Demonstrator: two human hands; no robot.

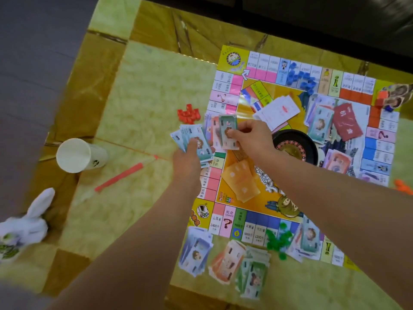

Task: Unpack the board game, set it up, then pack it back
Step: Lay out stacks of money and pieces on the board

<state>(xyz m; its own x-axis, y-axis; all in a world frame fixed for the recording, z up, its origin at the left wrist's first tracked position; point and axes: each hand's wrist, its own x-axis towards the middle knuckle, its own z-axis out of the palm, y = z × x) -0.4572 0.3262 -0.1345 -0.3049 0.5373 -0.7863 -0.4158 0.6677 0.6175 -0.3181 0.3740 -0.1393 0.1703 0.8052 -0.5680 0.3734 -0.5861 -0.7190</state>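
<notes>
Hidden/unclear: the right forearm covers the middle artwork of the board point(266, 74) and the near side of the roulette wheel point(295, 146). The left hand point(186, 162) covers some of the board's left-edge squares. The frame is motion-blurred, so most print on squares and notes is unreadable. The board's far-right corner runs to the frame edge, and the tokens there are too smeared to identify. An orange thing point(403, 186) right of the right forearm is clipped by the frame. The plush rabbit point(24, 224), far left of the left forearm, is partly out of view.

Hands: the left hand grips a fan of blue-green banknotes point(192, 135). The right hand point(250, 135) pinches one green banknote point(228, 130) between thumb and fingers, just right of the fan. Can't tell whether the note touches the fan.

Room: a stretch of green counter point(145, 86) lies between the left hand and the paper cup point(78, 155), with a red stick point(119, 176) lying in it. Red houses point(188, 114) sit just beyond the left hand, off the board's edge. Three note stacks — blue point(195, 251), orange point(228, 261), green point(253, 274) — lie between the forearms, close to the counter's near edge.

The board lies flat and unfolded on the counter under both hands, with coloured squares around a yellow centre. Beyond the right hand are white cards point(277, 111), red cards point(347, 121) and blue houses point(300, 78). Orange cards point(241, 180) lie between the wrists. Green houses point(278, 240) are beside the right forearm.
</notes>
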